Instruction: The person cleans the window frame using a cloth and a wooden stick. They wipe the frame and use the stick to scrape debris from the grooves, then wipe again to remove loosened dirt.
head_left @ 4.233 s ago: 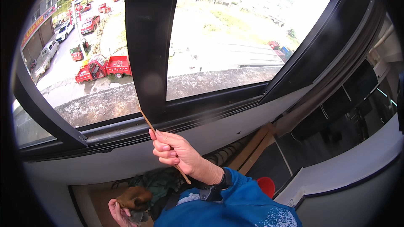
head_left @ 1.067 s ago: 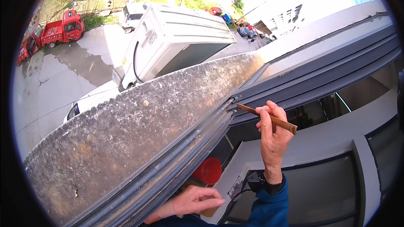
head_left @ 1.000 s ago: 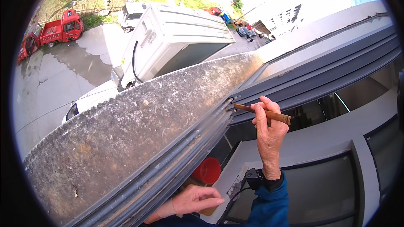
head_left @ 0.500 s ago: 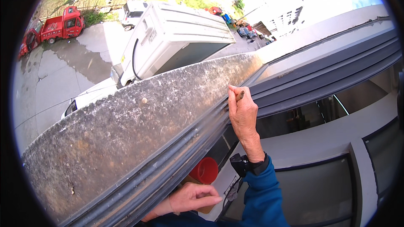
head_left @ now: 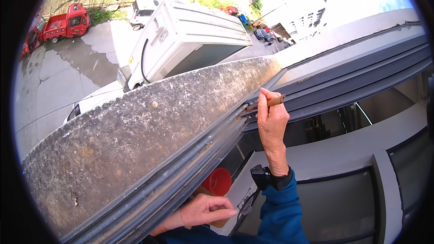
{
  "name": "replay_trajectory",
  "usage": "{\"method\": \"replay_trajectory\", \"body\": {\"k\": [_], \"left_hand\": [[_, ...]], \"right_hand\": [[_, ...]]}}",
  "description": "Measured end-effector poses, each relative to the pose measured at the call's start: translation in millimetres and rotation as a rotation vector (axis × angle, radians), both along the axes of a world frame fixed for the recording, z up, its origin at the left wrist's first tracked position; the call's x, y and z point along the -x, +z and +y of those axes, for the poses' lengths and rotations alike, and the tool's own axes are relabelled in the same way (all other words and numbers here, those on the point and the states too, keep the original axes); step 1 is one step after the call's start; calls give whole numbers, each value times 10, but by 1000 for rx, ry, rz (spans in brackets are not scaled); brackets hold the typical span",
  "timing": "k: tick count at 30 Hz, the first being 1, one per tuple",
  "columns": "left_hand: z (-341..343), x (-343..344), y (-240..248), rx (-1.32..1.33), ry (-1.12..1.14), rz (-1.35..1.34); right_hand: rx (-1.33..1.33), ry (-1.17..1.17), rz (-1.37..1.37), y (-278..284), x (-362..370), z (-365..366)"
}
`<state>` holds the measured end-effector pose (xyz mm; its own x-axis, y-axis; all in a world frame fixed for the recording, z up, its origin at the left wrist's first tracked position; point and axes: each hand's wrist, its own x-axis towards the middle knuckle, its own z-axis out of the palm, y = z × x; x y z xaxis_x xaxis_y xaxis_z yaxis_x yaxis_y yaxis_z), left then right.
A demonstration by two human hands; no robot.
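My right hand (head_left: 272, 115) pinches a brown stick-like tool (head_left: 275, 101) whose thick end sticks out past the fingers on the right. The tool's thin tip points left toward the corner of the dark window frame, where the grooved track (head_left: 199, 147) meets the side frame (head_left: 343, 79). Whether the tip touches the groove I cannot tell. My left hand (head_left: 205, 211) hangs beside the lower part of the track, with loosely bent fingers and nothing visible in them. Behind it stands a red bucket (head_left: 218, 181).
Outside the track runs a weathered concrete ledge (head_left: 135, 131). Far below are a white box truck (head_left: 181, 40) and a red three-wheeled cargo vehicle (head_left: 68, 23) on paved ground. Indoors, a white sill (head_left: 316, 156) and glass panes (head_left: 316, 208) lie to the right.
My right hand has moved slightly right and turned, so more of the brown tool shows, now lying nearly level. My left hand has hardly moved.
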<state>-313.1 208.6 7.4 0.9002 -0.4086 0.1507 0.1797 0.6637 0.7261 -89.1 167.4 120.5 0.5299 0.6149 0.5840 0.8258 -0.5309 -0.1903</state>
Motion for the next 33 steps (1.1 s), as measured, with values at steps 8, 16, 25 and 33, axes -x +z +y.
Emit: {"method": "replay_trajectory", "body": {"k": [8, 16, 25, 33], "left_hand": [[-29, -2, -27, -17, 24, -33], [-35, 2, -20, 19, 47, -59], [-25, 9, -17, 15, 17, -37], [-26, 20, 14, 40, 29, -45]], "right_hand": [[-17, 9, 250, 148, 130, -37], [88, 2, -35, 5, -35, 82], [-43, 28, 287, 308, 311, -93], [120, 53, 117, 72, 180, 12]]}}
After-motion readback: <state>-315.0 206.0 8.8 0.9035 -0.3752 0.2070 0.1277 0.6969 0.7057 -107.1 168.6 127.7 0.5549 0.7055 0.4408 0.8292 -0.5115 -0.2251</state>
